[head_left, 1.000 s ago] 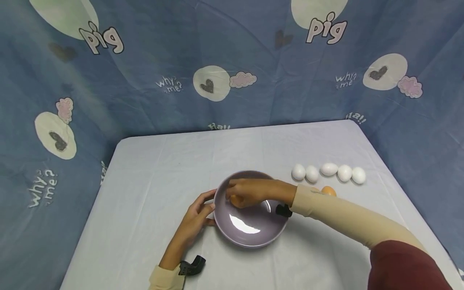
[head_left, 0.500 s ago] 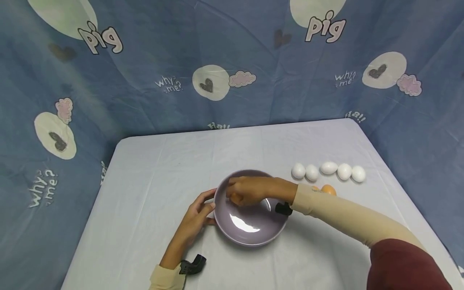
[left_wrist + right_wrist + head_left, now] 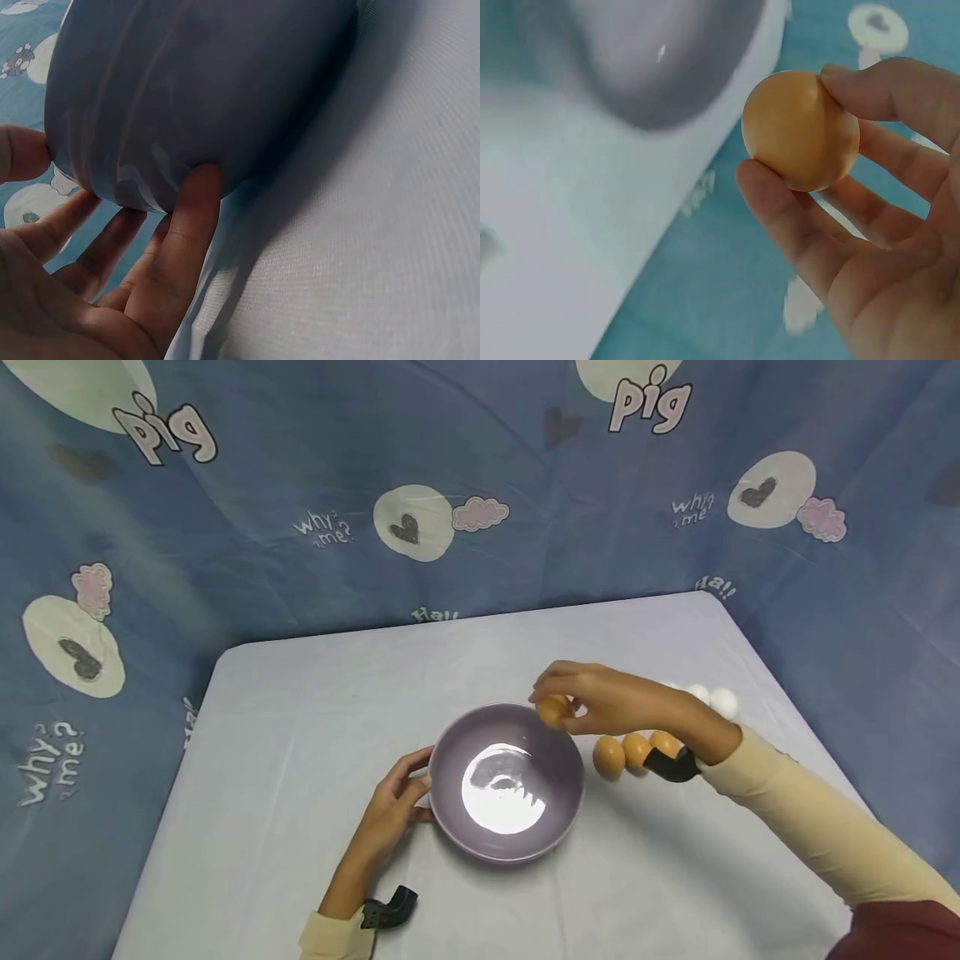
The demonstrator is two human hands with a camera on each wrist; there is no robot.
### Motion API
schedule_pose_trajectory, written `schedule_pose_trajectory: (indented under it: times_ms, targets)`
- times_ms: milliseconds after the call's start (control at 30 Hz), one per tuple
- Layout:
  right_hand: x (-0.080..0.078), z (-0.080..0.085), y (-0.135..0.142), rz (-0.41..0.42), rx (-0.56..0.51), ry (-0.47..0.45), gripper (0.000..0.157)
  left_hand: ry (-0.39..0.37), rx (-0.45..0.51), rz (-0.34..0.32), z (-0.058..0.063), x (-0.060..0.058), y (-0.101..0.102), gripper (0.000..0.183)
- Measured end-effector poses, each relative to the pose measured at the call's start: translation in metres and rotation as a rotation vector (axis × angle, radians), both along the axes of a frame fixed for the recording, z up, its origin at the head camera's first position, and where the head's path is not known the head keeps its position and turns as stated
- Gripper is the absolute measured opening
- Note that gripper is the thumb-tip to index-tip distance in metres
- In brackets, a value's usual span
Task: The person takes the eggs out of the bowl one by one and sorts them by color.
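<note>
Right hand (image 3: 611, 700) lifted the brown egg (image 3: 554, 709) out past the bowl's (image 3: 507, 839) far rim, pinching it, while left hand (image 3: 393, 802) steadied the bowl with straight fingers.

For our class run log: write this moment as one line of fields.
right hand: pinches brown egg above bowl's far rim | left hand: fingers touch purple bowl outside | bowl: no eggs inside | table: three brown eggs beside bowl

bowl (image 3: 507, 793) mid-table (image 3: 300, 710) | three eggs (image 3: 636, 752) right of bowl | more eggs (image 3: 714, 698) behind them
</note>
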State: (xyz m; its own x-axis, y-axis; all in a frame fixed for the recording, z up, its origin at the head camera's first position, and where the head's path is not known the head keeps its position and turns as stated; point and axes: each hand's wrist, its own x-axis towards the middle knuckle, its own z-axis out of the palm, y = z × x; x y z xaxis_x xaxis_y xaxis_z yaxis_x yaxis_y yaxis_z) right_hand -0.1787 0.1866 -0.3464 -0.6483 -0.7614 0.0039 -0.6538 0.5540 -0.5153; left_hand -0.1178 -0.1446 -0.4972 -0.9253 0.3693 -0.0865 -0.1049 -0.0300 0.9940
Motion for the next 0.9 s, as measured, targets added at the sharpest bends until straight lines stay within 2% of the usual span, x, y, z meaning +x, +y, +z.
schedule_pose_trajectory:
  times_ms: [167,333,600,733,900]
  targets:
    - [0.011,0.004,0.041,-0.115,0.01,0.008,0.039,-0.025,0.002,0.023,0.0,0.002,0.0,0.043]
    - [0.023,-0.003,0.083,-0.228,0.03,-0.003,0.04,-0.026,0.004,0.02,0.001,0.001,0.002,0.043]
    - [0.041,-0.025,0.134,-0.388,0.006,-0.028,0.041,-0.017,-0.006,0.015,0.002,-0.005,0.004,0.043]
    - [0.047,-0.042,0.15,-0.439,-0.01,-0.022,0.039,-0.014,-0.02,0.019,0.0,-0.003,0.002,0.044]
    - [0.05,-0.063,0.163,-0.5,0.031,-0.014,0.037,-0.008,-0.018,0.05,-0.001,0.0,0.003,0.042]
